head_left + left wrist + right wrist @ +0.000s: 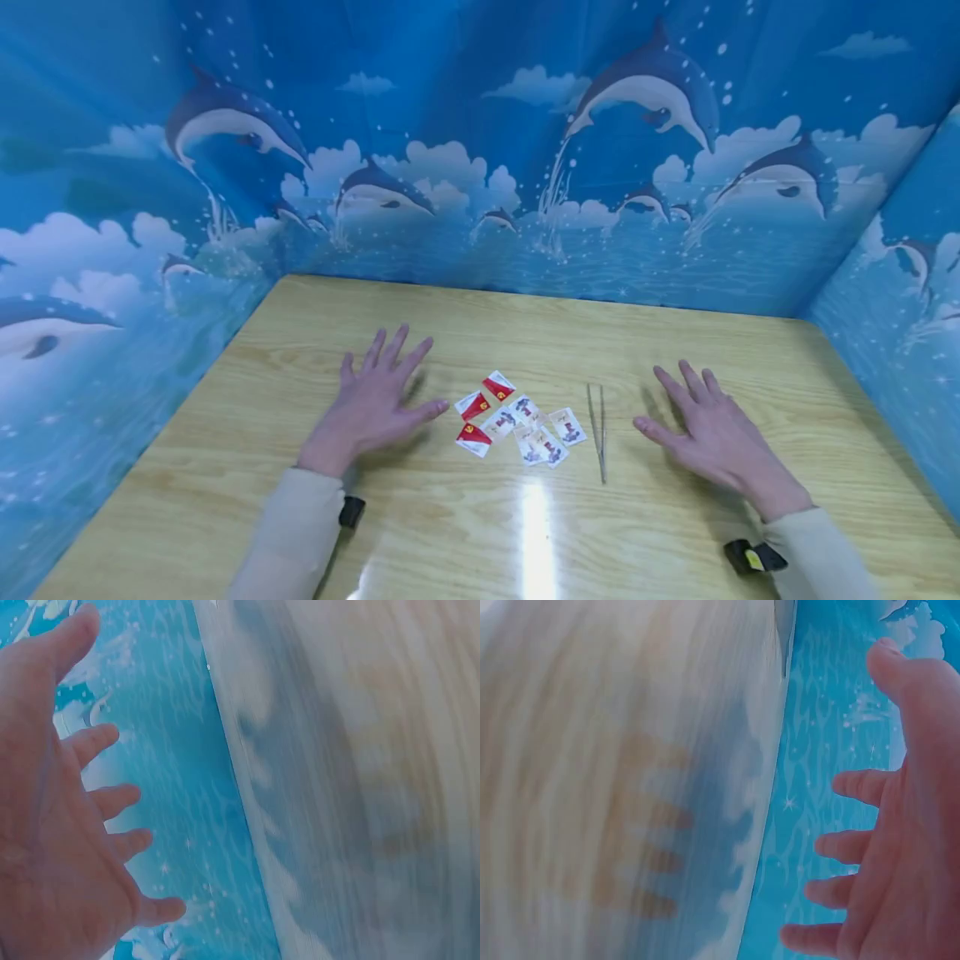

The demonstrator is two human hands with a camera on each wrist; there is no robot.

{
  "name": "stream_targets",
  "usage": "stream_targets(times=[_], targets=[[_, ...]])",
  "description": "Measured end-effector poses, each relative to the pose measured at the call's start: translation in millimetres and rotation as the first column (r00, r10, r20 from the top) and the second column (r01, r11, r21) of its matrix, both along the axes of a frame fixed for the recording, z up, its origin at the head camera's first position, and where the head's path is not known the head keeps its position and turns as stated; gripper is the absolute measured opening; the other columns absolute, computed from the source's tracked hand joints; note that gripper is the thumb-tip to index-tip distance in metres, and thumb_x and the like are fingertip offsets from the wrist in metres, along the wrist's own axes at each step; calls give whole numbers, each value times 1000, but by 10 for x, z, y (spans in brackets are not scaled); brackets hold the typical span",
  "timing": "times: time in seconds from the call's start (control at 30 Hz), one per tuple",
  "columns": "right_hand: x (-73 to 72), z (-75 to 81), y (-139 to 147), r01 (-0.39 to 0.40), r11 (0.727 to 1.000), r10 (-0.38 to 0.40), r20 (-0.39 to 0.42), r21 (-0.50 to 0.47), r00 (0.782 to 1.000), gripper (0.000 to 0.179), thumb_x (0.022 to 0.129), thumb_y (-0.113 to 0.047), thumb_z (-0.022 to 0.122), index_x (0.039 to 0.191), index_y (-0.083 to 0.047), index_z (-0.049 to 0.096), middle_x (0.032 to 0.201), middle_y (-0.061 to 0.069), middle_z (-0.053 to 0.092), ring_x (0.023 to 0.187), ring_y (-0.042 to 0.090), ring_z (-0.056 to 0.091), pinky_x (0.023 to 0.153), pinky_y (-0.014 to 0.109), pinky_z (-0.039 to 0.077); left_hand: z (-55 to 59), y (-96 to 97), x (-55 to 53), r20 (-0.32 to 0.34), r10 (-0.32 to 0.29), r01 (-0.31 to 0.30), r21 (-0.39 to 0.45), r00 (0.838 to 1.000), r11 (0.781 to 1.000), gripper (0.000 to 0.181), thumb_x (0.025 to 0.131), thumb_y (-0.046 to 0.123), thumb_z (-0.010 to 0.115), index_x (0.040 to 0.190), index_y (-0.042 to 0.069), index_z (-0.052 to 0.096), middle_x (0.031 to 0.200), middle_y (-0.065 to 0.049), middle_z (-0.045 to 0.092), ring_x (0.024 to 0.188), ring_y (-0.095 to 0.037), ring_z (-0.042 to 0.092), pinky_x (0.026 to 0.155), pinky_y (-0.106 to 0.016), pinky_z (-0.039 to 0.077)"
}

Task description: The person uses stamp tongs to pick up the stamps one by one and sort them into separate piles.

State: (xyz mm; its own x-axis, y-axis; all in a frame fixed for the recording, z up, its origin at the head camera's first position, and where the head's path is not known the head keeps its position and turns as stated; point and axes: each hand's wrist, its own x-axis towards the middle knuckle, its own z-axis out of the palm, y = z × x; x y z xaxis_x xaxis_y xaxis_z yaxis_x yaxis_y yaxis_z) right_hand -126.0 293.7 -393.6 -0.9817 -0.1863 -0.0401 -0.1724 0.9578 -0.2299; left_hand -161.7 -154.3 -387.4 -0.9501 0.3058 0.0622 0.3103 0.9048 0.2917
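My left hand [372,407] is spread above the table, palm down, its thumb pointing at a loose group of small paper stamps. Among these, a red and white stamp [472,406] is nearest the thumb, with two alike beside it. Several pale stamps with small printed figures, one of them a pale stamp [567,427] at the right end, partly overlap. Right of them lie metal tweezers [600,433], tips apart and pointing away from me. My right hand [712,437] hovers farther right with fingers spread. In both wrist views, the left palm [67,847] and right palm [907,862] hold nothing.
The wooden table [420,533] has a glossy top with a bright light streak at the front. A blue dolphin-print curtain [480,167] closes off its back and sides. Each wrist carries a small black device, such as the right wrist camera [753,557].
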Motion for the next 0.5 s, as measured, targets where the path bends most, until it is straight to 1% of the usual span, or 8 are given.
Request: stream_targets(times=[0.07, 0.23, 0.3, 0.37, 0.5], targets=[[7, 6, -51, -13, 1000, 14, 11, -18, 1000, 88, 99, -68, 46, 163, -12, 23, 166, 32, 17, 145, 65, 19, 104, 82, 26, 1, 65, -4, -4, -26, 26, 20, 1000, 999, 89, 91, 72, 55, 164, 32, 22, 174, -8, 8, 160, -41, 4, 116, -79, 8], [29, 6, -166, -36, 996, 40, 40, -86, 998, 85, 99, -67, 46, 163, -15, 25, 167, 28, 19, 147, 61, 21, 100, 83, 29, 10, 248, -9, -30, -81, 83, 69, 996, 994, 85, 90, 70, 59, 162, 33, 29, 172, -7, 18, 159, -39, 14, 116, -77, 16], [39, 1, -202, -45, 993, 50, 46, -106, 998, 84, 99, -66, 47, 162, -15, 27, 167, 28, 20, 147, 60, 22, 101, 83, 30, 13, 324, -15, -36, -105, 108, 83, 994, 991, 85, 90, 69, 60, 161, 33, 31, 171, -7, 22, 158, -39, 18, 116, -76, 19], [50, -3, -233, -51, 993, 57, 46, -109, 997, 83, 99, -66, 47, 162, -14, 28, 167, 27, 21, 148, 59, 23, 101, 82, 31, 15, 399, -23, -37, -126, 129, 90, 991, 988, 84, 89, 69, 60, 160, 33, 33, 170, -6, 25, 157, -38, 23, 116, -74, 23], [54, -8, -289, -61, 993, 65, 42, -103, 997, 83, 100, -66, 47, 161, -13, 31, 165, 28, 26, 144, 59, 31, 99, 79, 36, 20, 543, -43, -21, -159, 160, 83, 987, 984, 84, 89, 68, 60, 160, 34, 32, 169, -5, 28, 154, -36, 28, 116, -70, 29]])
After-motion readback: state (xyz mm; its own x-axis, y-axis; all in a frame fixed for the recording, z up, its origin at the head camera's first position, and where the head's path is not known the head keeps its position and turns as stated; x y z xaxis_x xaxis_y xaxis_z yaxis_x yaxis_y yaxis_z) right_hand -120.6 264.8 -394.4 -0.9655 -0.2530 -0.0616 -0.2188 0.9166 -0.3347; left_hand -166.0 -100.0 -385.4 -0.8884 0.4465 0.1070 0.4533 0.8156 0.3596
